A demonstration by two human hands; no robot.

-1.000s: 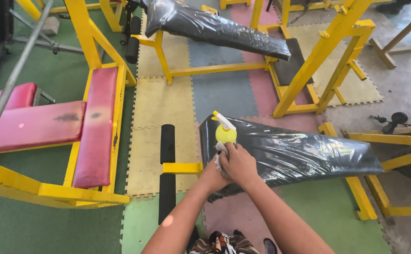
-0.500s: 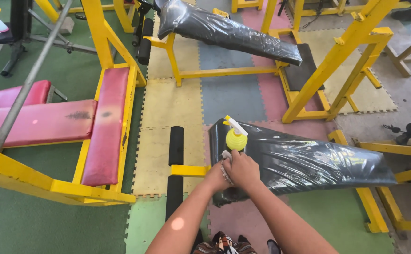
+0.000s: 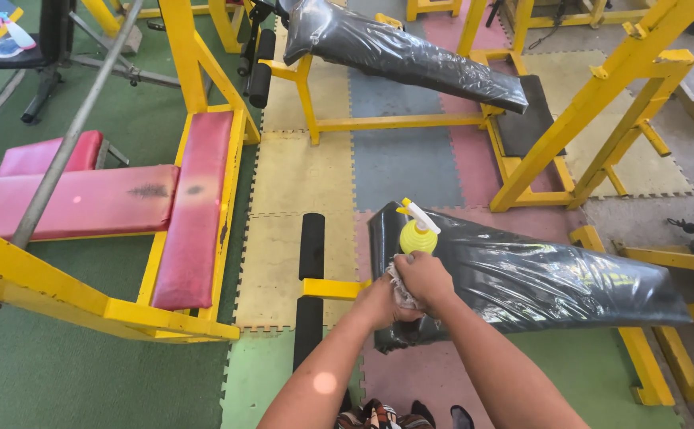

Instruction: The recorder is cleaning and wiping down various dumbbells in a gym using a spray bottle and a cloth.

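Gym bench station, seen from above. A yellow spray bottle (image 3: 418, 234) with a white trigger head stands upright on the near end of a bench pad wrapped in black plastic film (image 3: 537, 278); its contents cannot be told. The right hand (image 3: 422, 278) is closed around a crumpled cloth (image 3: 401, 290) just below the bottle, the left hand (image 3: 378, 302) closed against it. Bottle and hands sit as they did half a second earlier. A red bench (image 3: 196, 206) in a yellow frame lies left.
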